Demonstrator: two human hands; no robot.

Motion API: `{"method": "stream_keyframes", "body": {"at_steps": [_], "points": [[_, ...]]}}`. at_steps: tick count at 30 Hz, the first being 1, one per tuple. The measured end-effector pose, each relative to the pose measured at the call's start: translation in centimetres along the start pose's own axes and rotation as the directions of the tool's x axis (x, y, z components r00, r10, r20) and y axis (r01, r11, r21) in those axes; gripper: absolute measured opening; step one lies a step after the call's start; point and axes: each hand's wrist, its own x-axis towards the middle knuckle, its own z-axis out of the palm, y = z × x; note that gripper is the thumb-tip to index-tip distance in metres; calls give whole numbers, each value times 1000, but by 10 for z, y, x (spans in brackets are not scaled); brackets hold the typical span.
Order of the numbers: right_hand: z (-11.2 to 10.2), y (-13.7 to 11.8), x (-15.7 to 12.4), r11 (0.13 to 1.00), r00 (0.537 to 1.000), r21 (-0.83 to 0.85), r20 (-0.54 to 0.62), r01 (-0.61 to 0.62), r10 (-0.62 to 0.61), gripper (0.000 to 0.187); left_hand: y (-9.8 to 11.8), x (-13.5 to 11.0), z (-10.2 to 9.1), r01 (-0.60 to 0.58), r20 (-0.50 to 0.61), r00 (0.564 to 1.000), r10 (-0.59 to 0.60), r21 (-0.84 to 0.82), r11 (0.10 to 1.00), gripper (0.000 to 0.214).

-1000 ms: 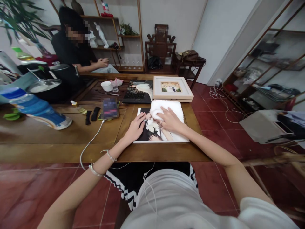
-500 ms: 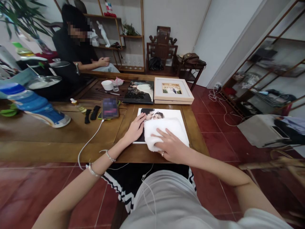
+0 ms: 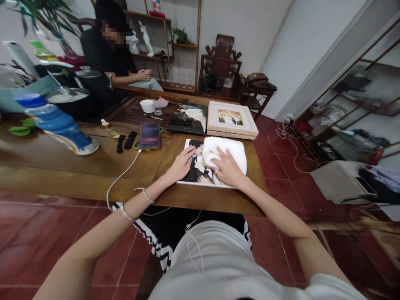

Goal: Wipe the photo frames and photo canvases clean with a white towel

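A white-edged photo panel (image 3: 197,176) with a printed picture of people lies flat near the table's front edge. My left hand (image 3: 181,165) rests on its left part, fingers stretched out, holding nothing. A folded, fluffy white towel (image 3: 239,146) covers the upper right of the panel. On top of this towel presses my right hand (image 3: 228,167), fingers spread and the thumb side sunk into a fold, gripping it against the panel. What is printed beneath the towel is hidden.
Behind the panel lie a dark photo panel (image 3: 188,118) and pale framed pictures (image 3: 233,131). To the left are a charging phone (image 3: 150,135), black straps (image 3: 129,140), a dropper bottle (image 3: 110,130) and a large blue bottle (image 3: 62,127). Another person (image 3: 109,50) sits across the table.
My right hand and the towel have moved away from me, up over the panel, uncovering its lower middle. My left hand stays on the panel's left side. The camera view has shifted slightly.
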Motion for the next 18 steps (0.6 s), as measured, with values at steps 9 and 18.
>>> {"method": "stream_keyframes", "body": {"at_steps": [9, 18], "points": [[-4, -5, 1, 1000, 1000, -24, 19, 10, -10, 32, -1, 1, -1, -9, 3, 1000, 9, 16, 1000, 45], [-18, -66, -38, 971, 958, 93, 168, 220, -233, 33, -1, 1, -6, -13, 35, 999, 13, 2, 1000, 44]]}}
